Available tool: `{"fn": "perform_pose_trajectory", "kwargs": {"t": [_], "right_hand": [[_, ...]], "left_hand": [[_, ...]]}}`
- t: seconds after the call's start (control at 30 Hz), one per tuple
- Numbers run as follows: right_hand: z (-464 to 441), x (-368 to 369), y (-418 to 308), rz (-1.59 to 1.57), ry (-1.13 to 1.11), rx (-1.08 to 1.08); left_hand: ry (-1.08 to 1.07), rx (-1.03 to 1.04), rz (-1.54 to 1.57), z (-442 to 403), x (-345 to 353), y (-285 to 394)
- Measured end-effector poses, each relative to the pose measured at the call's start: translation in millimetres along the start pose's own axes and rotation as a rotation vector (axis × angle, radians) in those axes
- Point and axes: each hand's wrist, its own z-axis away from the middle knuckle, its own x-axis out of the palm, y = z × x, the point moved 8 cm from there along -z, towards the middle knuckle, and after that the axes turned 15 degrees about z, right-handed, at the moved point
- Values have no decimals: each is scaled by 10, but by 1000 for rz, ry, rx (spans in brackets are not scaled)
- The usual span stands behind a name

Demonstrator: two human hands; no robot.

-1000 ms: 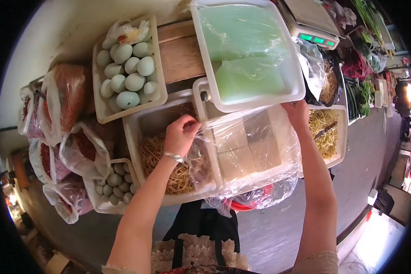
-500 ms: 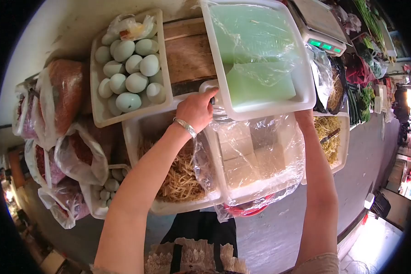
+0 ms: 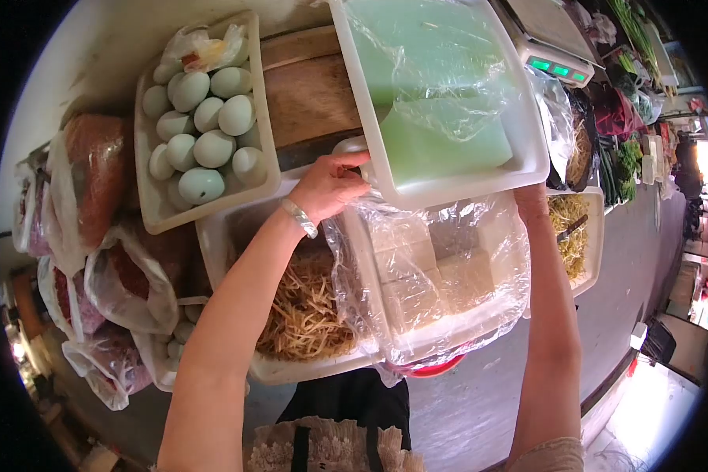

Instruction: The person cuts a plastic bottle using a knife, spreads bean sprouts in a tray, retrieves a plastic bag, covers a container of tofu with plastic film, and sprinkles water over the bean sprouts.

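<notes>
My left hand (image 3: 330, 186), with a bracelet at the wrist, is closed at the lower left corner of a white tray (image 3: 362, 118) of green blocks (image 3: 448, 141); what its fingers pinch is too small to name. Under the tray's lower right corner is my right hand (image 3: 531, 200), its fingers hidden. Clear plastic film (image 3: 448, 106) lies over part of the green blocks. Below, another film sheet (image 3: 354, 283) covers a tub of pale blocks (image 3: 409, 271). Brown strips (image 3: 307, 315) fill the tub beside it.
A tray of pale eggs (image 3: 215, 149) stands at the upper left, above bags of reddish goods (image 3: 98, 181). A scale (image 3: 558, 69) is at the upper right. Yellowish strips (image 3: 568, 236) lie in a tub beyond my right arm. A red rim (image 3: 440, 367) shows below the film.
My left hand has moved up from the film over the pale blocks to the green tray's corner. My right hand has gone under the tray's edge. The lower film now hangs looser, farther left.
</notes>
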Motion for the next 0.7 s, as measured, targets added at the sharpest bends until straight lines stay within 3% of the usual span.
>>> {"fn": "perform_pose_trajectory", "kwargs": {"t": [0.13, 0.27, 0.4, 0.47, 0.53, 0.6, 0.63, 0.7], "right_hand": [[-97, 54, 239, 36, -169, 117], [-33, 101, 168, 42, -38, 42], [-144, 73, 373, -73, -133, -15], [-115, 113, 201, -326, -122, 181], [-296, 84, 584, -312, -142, 194], [-382, 64, 296, 426, 10, -362], [-635, 49, 949, -325, -35, -135], [-639, 90, 685, -250, -57, -27]], "left_hand": [[-12, -70, 213, 29, -28, -31], [-12, -156, 396, 60, 5, -4], [-32, -163, 532, 42, 13, -56], [-36, -128, 516, 41, 14, -21], [-42, -127, 519, 39, 0, -40], [-43, -122, 522, 35, -22, -32], [-52, -113, 501, 28, -10, -8], [-60, -110, 483, 15, -8, 19]]}}
